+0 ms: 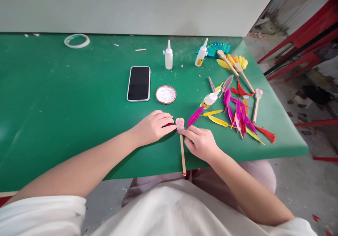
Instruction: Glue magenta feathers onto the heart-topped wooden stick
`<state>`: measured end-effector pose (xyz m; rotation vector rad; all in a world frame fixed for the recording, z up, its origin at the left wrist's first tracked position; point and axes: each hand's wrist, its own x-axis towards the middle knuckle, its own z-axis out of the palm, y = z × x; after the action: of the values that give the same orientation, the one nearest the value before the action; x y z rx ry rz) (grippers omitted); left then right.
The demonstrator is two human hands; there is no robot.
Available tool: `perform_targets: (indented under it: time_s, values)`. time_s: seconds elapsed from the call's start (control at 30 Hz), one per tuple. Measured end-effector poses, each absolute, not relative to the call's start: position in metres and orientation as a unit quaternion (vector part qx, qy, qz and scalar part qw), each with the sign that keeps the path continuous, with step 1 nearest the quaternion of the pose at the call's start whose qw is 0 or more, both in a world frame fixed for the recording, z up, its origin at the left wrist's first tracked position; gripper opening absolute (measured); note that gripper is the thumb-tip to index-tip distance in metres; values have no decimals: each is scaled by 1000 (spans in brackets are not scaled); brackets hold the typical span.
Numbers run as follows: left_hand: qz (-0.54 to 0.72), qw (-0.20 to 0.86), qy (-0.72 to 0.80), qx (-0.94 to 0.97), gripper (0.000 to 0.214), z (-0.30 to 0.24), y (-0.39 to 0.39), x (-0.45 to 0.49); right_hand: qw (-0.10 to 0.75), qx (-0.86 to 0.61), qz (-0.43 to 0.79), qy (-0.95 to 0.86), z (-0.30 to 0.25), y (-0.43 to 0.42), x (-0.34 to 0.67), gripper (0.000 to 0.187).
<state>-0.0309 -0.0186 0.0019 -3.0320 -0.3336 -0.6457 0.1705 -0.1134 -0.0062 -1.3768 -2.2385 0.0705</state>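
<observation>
Green table [66, 98], person seated at the near side, both hands down close together by the front edge. Wooden stick [182, 155] lies flat betw. the hands, lower end poking past the table edge toward the lap, top end carrying a pale pink heart piece [180, 123]. Right hand [199, 142] pinches the stick just below the heart, thumb & forefinger closed narrow on the wood, other fingers curled under. Left hand [154, 125] rests palm-down, fingers bent, tips touching the heart's left side. A sliver of magenta shows under those tips, but can't tell if that hand grips anything or just presses. Magenta feather [195, 116] slants up & right from the heart, quill end at the heart's right edge, just beside the R forefinger.

Further back: black phone [138, 83] face up, round lid [166, 94] w/ red rim just beside it. White glue bottle [168, 55] stands upright behind them; yellow-label glue bottle [201, 53] stands to its right, tilted a bit. Third bottle [210, 98] lies on its side next to the loose feathers [240, 118], which are pink, yellow & orange and scattered over the right part of the table. Second stick [255, 109] w/ a heart top lies among them, red tassel [265, 133] near the table edge. Blue-green fan [219, 47] & yellow-orange fan [236, 60] sit at the far right corner. Tape ring [76, 41] far back on the left.
</observation>
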Motion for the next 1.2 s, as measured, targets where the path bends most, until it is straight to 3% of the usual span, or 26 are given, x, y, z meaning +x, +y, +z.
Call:
perform_targets:
  time_s: [0.27, 0.7, 0.93, 1.2]
  values:
    - [-200, 74, -65, -975, 15, 5, -21, -28, 251, -508, 10, -824, -4, -112, 169, 27]
    - [-190, 75, -71, -976, 16, 6, -21, -27, 251, -508, 23, -824, -2, -112, 170, 27]
    - [-241, 64, -98, -963, 18, 12, -22, -29, 366, -568, 71, -734, 4, -114, 179, 26]
    - [-222, 63, -69, -970, 21, 15, -33, -25, 303, -530, 20, -792, -1, -114, 178, 26]
